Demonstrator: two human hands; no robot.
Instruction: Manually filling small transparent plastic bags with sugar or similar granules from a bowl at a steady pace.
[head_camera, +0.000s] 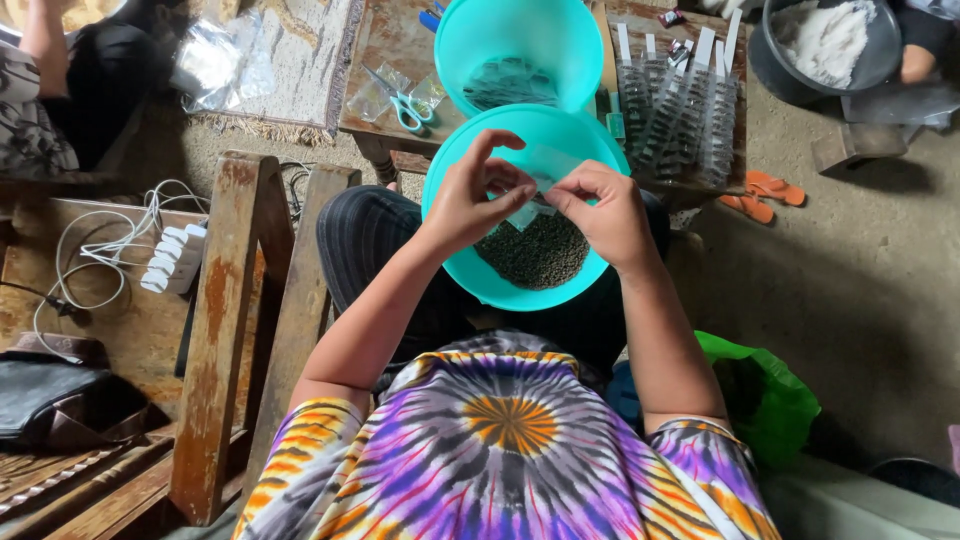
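Both hands (540, 205) pinch small clear packet (530, 205), contents unclear.

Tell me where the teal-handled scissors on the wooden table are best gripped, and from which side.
Probably by the teal loop handles of the teal-handled scissors, coming from above on the side nearest the person. The handles point toward the teal plastic bowl of dark seeds; the blades point away, lying over clear plastic bags. Both the left hand and the right hand hold a small clear packet.

Small clear packet (535, 190), contents indiscernible.
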